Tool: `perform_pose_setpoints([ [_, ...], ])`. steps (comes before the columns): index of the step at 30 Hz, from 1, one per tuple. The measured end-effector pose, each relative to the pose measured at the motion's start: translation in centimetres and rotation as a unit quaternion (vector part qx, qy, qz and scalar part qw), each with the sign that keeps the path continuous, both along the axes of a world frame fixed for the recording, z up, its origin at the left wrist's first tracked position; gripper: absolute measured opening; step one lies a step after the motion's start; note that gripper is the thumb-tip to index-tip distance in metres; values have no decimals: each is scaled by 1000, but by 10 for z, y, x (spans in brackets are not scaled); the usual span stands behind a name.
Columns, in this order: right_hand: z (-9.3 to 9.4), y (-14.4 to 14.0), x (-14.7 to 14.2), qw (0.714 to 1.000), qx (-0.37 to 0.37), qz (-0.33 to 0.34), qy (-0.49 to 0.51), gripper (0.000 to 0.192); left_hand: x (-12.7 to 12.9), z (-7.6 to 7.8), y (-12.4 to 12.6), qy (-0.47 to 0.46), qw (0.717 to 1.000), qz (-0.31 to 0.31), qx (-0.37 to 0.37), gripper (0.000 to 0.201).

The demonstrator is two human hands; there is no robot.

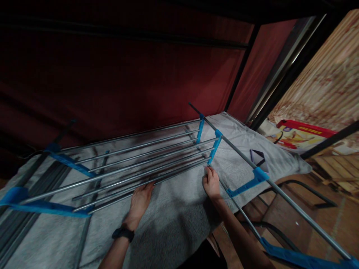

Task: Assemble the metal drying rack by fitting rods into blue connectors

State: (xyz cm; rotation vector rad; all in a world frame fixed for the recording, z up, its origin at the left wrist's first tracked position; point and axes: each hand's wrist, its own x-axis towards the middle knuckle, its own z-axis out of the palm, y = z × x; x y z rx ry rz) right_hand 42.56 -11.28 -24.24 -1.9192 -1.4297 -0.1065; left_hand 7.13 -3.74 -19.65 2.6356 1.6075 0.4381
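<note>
Here, a drying rack [134, 164] of thin, shiny metal rods in blue plastic brackets lies across a nubby grey towel [174, 209]. Left hand [139, 201] flat, fingers spread under the nearest rod. Right hand [211, 183] apparently pinching that rod's end.
</note>
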Motion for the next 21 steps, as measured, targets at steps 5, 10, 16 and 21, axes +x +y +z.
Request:
perform_pose_setpoints([
  [5,6,2,8,999,-3,-40,-17,66,0,-3,-1,-32,999,5,2,32],
  [10,6,11,13,996,-55,-72,-24,68,1,-2,-2,-20,1000,0,2,34],
  [16,12,17,6,989,-94,-116,-19,70,1,-4,-2,-6,1000,-2,8,36],
  [21,19,24,21,993,-36,-91,72,56,2,-5,-1,-12,1000,0,10,34],
])
